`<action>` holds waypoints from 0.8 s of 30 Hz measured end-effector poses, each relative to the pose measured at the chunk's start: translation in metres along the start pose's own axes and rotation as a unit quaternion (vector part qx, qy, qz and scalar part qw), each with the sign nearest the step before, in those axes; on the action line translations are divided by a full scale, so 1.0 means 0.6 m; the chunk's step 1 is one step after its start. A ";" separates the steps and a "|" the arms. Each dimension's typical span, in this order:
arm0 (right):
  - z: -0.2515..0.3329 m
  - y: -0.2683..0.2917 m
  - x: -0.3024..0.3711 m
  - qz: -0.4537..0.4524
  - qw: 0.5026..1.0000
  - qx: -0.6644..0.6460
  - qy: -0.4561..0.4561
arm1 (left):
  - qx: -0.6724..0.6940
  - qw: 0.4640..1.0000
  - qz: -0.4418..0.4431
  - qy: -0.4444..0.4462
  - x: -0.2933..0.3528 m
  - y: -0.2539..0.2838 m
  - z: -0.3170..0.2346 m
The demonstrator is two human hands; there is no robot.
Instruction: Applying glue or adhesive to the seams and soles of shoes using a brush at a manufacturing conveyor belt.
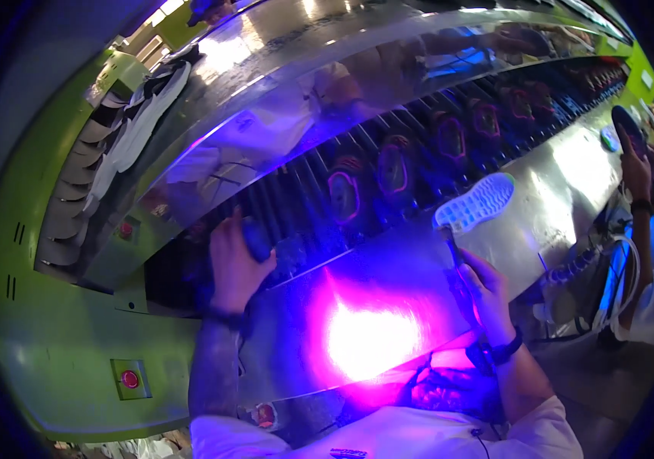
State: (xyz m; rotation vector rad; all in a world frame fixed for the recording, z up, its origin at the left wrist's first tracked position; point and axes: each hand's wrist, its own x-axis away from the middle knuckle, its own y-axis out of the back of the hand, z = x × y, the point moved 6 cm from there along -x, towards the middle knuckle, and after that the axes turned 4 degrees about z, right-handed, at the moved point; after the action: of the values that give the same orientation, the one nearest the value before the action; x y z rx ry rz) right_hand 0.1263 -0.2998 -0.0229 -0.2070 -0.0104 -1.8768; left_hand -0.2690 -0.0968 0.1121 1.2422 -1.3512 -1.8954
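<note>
My left hand (236,260) reaches over the roller conveyor. Its fingers and thumb curve round a dark rounded piece (256,239) that looks like a shoe or sole; its far side is in shadow. In front of me my right hand (487,294) is closed round a slim dark tool, probably a brush (457,264). The tool's tip is close to the near end of a white shoe sole (476,203), which lies with its tread up at the conveyor's near edge. Whether the tip touches the sole, I cannot tell.
Several dark shoe pieces with pink-lit rims, one being this shoe piece (394,172), lie along the rollers beneath a shiny metal hood (281,84). A metal ledge (296,344) runs in front, glaring purple. At right, another person's hand (636,176) lifts a dark sole. A red button (129,379) sits on the green housing.
</note>
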 end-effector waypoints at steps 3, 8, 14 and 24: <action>0.066 -0.059 0.018 0.065 0.974 0.174 0.131 | 0.244 0.964 -0.072 0.076 0.101 0.119 -0.067; 0.131 -0.208 0.109 0.131 0.944 0.165 0.253 | 0.334 0.920 -0.180 0.099 0.239 0.192 -0.220; 0.066 -0.217 0.204 0.193 0.949 0.212 0.131 | 0.271 0.933 -0.193 0.139 0.365 0.191 -0.287; 0.074 -0.167 0.184 0.215 0.920 0.248 0.214 | 0.368 0.900 -0.116 -0.203 0.510 0.160 -0.388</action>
State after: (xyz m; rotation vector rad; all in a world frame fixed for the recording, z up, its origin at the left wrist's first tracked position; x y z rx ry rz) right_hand 0.0048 -0.3678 0.0470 0.5153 -0.1296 -1.3903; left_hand -0.2150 -0.4860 0.0602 1.4291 -2.3943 -1.9316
